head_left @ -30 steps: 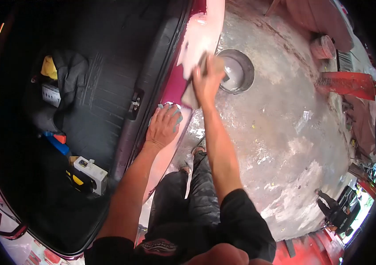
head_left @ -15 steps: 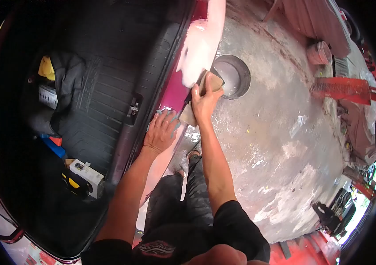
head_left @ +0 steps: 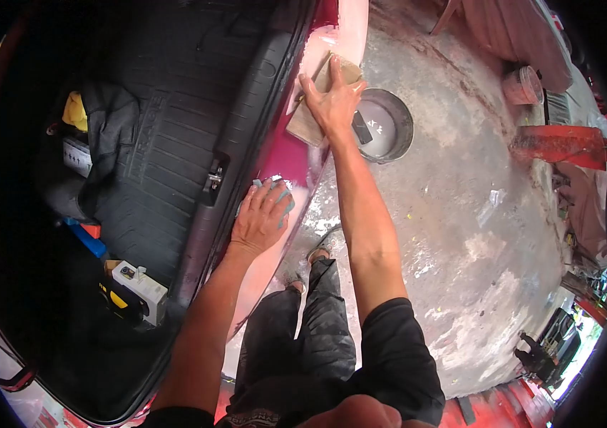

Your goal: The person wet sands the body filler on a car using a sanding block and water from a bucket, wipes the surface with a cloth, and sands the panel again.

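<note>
My right hand (head_left: 333, 103) grips a tan rectangular sanding block (head_left: 306, 127), thumb and fingers spread across it, flat against the pink and magenta car panel (head_left: 286, 158). Lower on the same panel, my left hand (head_left: 260, 217) presses down on a bluish-grey cloth (head_left: 287, 202), which shows between and beside its fingers. Just right of my right hand, a round bucket (head_left: 404, 128) of cloudy liquid stands on the floor, with a dark block inside it.
Left of the panel lies the black trunk floor (head_left: 175, 157), holding a white box (head_left: 148, 291), a dark bag (head_left: 114, 118) and a blue-and-red item (head_left: 88, 239). Over the wet concrete floor (head_left: 446, 214), a pinkish bucket (head_left: 523, 85) and red beam (head_left: 560, 146) stand right.
My right hand has moved the block down along the panel and then back up it. My left hand stays on the cloth at nearly the same spot.
</note>
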Demonstrator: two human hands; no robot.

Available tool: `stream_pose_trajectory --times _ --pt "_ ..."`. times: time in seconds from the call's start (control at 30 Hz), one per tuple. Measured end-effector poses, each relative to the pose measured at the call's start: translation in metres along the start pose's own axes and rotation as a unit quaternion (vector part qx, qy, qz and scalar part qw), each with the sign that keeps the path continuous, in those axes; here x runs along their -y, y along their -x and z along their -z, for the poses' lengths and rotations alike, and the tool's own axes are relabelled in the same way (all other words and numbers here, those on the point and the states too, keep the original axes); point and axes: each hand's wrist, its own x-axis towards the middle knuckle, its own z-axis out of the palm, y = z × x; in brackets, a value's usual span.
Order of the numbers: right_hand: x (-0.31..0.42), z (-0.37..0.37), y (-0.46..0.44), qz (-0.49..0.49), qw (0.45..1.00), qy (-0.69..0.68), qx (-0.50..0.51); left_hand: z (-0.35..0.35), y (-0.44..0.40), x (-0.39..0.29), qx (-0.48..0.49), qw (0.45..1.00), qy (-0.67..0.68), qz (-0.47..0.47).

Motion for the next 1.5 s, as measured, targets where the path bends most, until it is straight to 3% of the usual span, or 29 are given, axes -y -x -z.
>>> stream_pose_trajectory --times 0.2,0.3,0.43,0.47,0.53,0.73,0.93,1.07,1.13,1.23,1.33,1.43,1.5 --pt "-0.032 -0.005 0.034 0.057 0.993 -0.094 -0.039 0.005 0.000 0.000 0.001 1.000 0.003 -0.004" --pt "-0.030 0.031 0.098 0.024 0.995 -0.087 -0.031 0.008 -0.001 -0.001 -0.010 1.000 0.012 -0.007" --pt "-0.027 -0.002 0.042 0.052 0.996 -0.056 -0.040 0.003 0.001 0.001 -0.016 1.000 0.006 -0.010" --pt "-0.008 0.003 0.024 -0.005 0.998 -0.063 -0.011 0.002 0.003 0.001 -0.011 1.000 0.008 -0.006" --pt "-0.008 0.001 0.012 0.003 0.998 -0.064 0.010 0.004 0.001 0.000 -0.008 1.000 0.010 -0.003" --pt "-0.027 0.031 0.100 0.074 0.997 -0.029 -0.015 0.004 -0.002 0.000 -0.008 1.000 0.003 -0.005" --pt "0.003 0.008 0.011 -0.001 0.999 -0.023 0.031 0.004 0.004 0.001 0.001 1.000 -0.011 -0.006" --pt "-0.032 0.024 0.090 0.092 0.994 -0.041 -0.030 0.001 0.003 -0.001 -0.009 1.000 0.006 -0.004" --pt "-0.030 0.031 0.112 0.058 0.998 -0.009 -0.007 0.001 -0.003 0.001 -0.022 1.000 0.001 -0.001" --pt "-0.014 0.004 0.056 0.029 0.999 -0.015 -0.030 0.002 0.002 0.000 -0.011 1.000 -0.017 -0.005" --pt "0.009 -0.006 -0.003 -0.014 1.000 0.014 0.025 0.002 0.002 0.000 -0.015 1.000 -0.011 -0.005" --pt "-0.024 0.004 0.048 0.083 0.995 -0.048 -0.035 0.007 0.000 -0.001 0.003 1.000 -0.005 0.002" --pt "-0.028 0.022 0.098 0.060 0.998 -0.024 -0.027 0.001 0.000 -0.001 -0.014 1.000 0.002 0.002"
